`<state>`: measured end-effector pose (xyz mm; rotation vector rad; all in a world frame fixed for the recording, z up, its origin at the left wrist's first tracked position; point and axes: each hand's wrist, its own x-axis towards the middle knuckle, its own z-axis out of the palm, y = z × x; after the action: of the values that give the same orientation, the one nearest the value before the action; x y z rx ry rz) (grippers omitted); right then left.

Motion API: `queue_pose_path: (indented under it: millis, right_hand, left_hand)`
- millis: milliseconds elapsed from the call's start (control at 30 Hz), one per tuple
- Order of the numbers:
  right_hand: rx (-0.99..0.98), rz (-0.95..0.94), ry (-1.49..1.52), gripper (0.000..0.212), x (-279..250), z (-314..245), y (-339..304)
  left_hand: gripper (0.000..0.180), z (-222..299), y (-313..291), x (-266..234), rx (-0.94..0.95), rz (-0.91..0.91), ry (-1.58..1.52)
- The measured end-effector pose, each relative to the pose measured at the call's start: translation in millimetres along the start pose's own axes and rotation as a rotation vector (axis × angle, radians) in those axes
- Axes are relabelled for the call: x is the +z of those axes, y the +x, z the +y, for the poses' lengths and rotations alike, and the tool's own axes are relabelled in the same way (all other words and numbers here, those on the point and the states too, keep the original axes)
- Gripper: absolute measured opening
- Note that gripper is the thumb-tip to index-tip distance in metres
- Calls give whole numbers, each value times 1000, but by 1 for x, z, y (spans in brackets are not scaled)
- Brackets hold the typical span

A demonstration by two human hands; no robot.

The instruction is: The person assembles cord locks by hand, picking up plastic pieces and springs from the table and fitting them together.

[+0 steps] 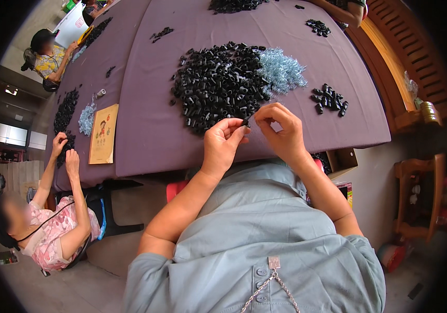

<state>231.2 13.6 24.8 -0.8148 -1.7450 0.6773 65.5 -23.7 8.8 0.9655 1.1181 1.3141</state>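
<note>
Small black piece (245,123) pinched between left hand (223,143) and right hand (281,130): mostly covered by fingertips, shape too small to tell. Anything held in the right hand's curled fingers hidden. Near edge of the purple table (150,130) partly covered by both hands and forearms. Cardboard box (341,160) under the table half hidden behind the right forearm. Black pile (234,5) at the far end cut off by the top edge. Far person's arm (346,13) cut off at top right. Seated person's face at lower left blurred.
</note>
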Motion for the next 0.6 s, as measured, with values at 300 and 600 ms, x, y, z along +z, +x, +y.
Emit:
queue_pose_path:
  millis: [300,600]
  right_hand:
    - [79,-190,56,15,-8,3,0]
    - [-225,-274,-345,26,6,-12,-14]
  left_hand:
    - [10,-7,1,0,103,-77,190]
    - [11,2,-13,-11,-15,-70,203]
